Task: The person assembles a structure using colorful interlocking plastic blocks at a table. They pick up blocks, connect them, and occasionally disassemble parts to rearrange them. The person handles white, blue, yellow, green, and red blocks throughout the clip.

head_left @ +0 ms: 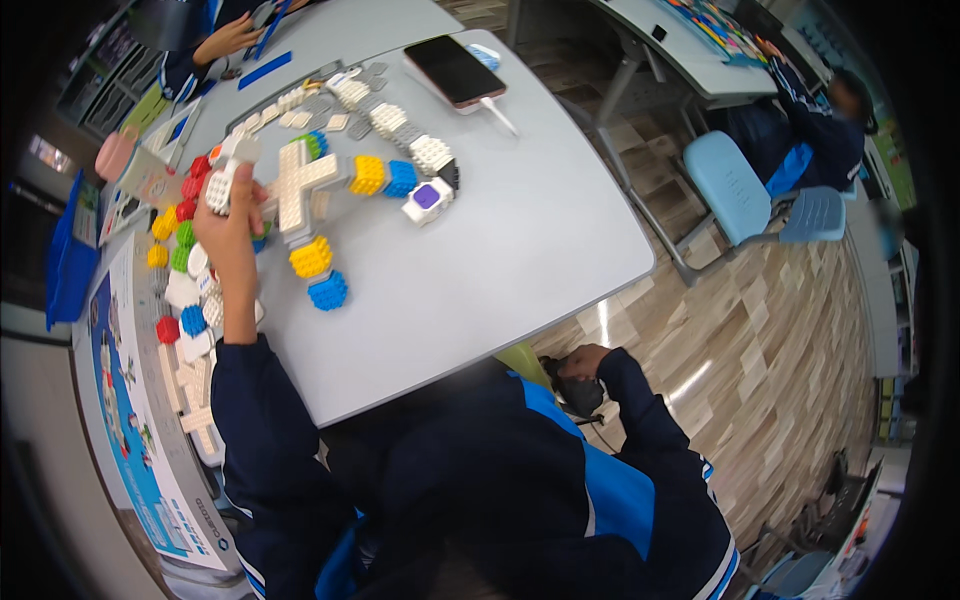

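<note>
My left hand (pixel 228 222) is raised over the grey table (pixel 520 230) and grips a white studded block (pixel 219 188). Just right of it lies a white cross-shaped block assembly (pixel 298 185) with yellow (pixel 311 257) and blue (pixel 328 291) cube blocks at its near end and yellow (pixel 367 175) and blue (pixel 401 179) cubes on its right arm. A white cube with a purple face (pixel 426 199) sits further right. My right hand (pixel 583 361) is below the table's near edge, closed around a dark object (pixel 580 393) by my lap.
A tray of red, yellow, green, blue and white blocks (pixel 185 290) lies left of my hand. A phone with a white cable (pixel 455 71) rests at the far side. Another person's hand (pixel 228 40) is at the far left. A seated person (pixel 815 130) and a blue chair (pixel 745 190) stand right.
</note>
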Demonstrator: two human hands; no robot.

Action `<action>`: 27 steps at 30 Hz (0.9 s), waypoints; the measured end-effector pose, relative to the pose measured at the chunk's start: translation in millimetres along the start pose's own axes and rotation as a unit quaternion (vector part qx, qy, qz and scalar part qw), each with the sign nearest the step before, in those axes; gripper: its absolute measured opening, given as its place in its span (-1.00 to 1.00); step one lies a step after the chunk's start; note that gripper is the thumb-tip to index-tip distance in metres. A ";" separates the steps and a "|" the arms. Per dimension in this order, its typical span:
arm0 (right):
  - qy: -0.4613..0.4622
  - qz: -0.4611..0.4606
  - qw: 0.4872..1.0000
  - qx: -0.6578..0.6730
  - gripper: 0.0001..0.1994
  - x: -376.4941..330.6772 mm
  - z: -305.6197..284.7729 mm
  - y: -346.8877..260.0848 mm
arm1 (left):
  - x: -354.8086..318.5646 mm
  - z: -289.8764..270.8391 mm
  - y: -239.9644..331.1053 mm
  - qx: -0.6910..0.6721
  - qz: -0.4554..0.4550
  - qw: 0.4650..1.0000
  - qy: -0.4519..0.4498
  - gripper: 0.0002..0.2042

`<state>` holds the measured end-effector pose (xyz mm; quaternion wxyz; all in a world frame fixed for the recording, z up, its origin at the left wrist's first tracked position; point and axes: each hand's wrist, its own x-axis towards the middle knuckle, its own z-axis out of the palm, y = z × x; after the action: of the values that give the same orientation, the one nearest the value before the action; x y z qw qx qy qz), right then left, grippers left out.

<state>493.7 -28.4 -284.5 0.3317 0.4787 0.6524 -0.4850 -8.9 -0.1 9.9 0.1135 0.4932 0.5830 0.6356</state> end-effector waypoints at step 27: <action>-0.033 -0.044 0.584 0.810 -0.80 196.8 107.0 85.7 | -82.6 60.0 81.1 0.112 0.027 0.985 -0.129 -0.57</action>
<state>508.1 -64.4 -521.2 -0.1935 0.5038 -0.0016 -0.8419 112.0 -45.6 28.3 0.1142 0.5963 0.6175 0.5000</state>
